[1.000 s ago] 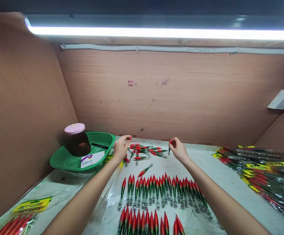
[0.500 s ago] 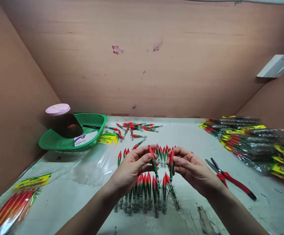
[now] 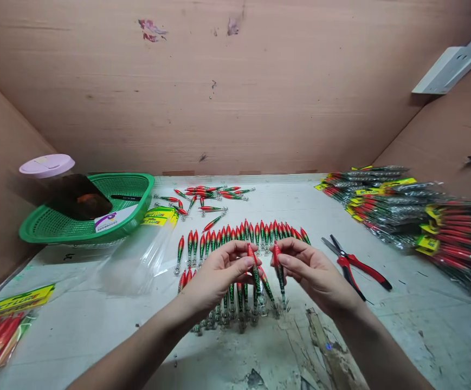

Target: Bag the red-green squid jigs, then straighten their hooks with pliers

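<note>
My left hand [image 3: 229,271] pinches a red-and-green fishing lure [image 3: 255,269] near its red tip, the hooked end pointing down. Between the fingers of my right hand [image 3: 309,269] is a second fishing lure [image 3: 278,266], also held red end up. Both lures hang above the table, apart from each other. Under and behind my hands, similar lures stand in two side-by-side rows: a far row [image 3: 223,236] and a near row [image 3: 240,300], partly hidden by my left hand. A loose pile of lures [image 3: 206,191] lies farther back.
Red-handled pliers [image 3: 357,265] lie open to the right, near stacked bagged lures [image 3: 458,233]. On the left are a green basket [image 3: 36,233] with a lidded cup [image 3: 72,189], clear bags with yellow headers [image 3: 137,260] and a filled pack [image 3: 7,330]. A wooden wall [image 3: 219,130] rises behind.
The view has shifted, so the table's contents appear higher and farther left. My right hand has turned its lure to a different slant and drawn it slightly nearer the left one. Both lures remain held.
</note>
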A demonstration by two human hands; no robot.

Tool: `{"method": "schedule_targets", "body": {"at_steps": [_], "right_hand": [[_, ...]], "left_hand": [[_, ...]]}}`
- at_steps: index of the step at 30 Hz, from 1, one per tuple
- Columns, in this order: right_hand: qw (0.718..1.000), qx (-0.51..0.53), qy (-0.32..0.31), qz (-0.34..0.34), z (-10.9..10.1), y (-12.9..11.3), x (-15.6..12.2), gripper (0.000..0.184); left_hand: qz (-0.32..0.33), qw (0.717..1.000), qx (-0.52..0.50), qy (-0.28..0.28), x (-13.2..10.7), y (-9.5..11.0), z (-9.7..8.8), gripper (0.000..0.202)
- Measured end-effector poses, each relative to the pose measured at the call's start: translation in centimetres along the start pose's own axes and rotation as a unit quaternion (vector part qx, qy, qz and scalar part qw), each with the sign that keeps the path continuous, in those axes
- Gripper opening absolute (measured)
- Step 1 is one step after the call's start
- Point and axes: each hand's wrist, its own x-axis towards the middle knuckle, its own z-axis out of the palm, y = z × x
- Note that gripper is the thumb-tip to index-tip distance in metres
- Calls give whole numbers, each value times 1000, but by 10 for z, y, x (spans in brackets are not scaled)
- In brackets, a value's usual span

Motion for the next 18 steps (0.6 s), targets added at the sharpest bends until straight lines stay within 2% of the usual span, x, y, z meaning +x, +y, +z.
{"method": "schedule_targets", "body": {"at_steps": [2,5,9,14,16,18], "right_hand": [[999,-42,23,15,-15,10,7,31],[992,-106,53,48,-37,32,14,24],[979,-169,67,88,-48,62,14,19],[972,-215,49,80,-35,75,5,23],[967,-248,30,49,-34,68,8,22],[955,-297,20,0,-38,53,23,18]], "left_hand": [[-21,995,98,13,16,-10,11,23],[-50,971,233,5,44,-27,34,30],[-38,935,353,19,68,-46,51,38],[-10,881,469,53,56,-53,48,42],[13,862,503,64,49,-46,40,42],[39,838,537,86,53,-32,26,37]]}}
